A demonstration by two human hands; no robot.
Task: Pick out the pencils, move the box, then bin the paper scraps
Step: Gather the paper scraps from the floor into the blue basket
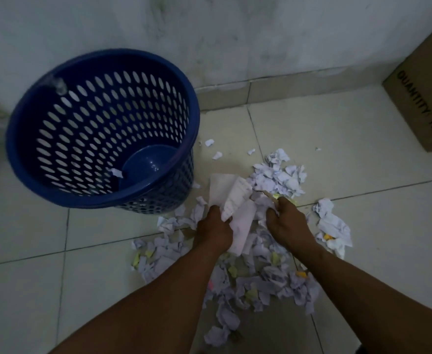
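Blue bin (94, 199) stands just left of the scraps (258, 282) strewn on the floor (350, 162) — left hand (213, 227) curled round a big sheet (235, 198), right hand (287, 223) clutching a wad of them — box (424, 98) well off right.

cardboard box (425, 98) at right, side printed "QUANTITY: 100" in dark letters

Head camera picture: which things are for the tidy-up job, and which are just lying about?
For the job:
crumpled white and yellow paper scraps on the floor
blue perforated plastic bin
brown cardboard box by the wall
left hand and right hand, both gripping scraps

Just there:
pale tiled floor
stained white wall
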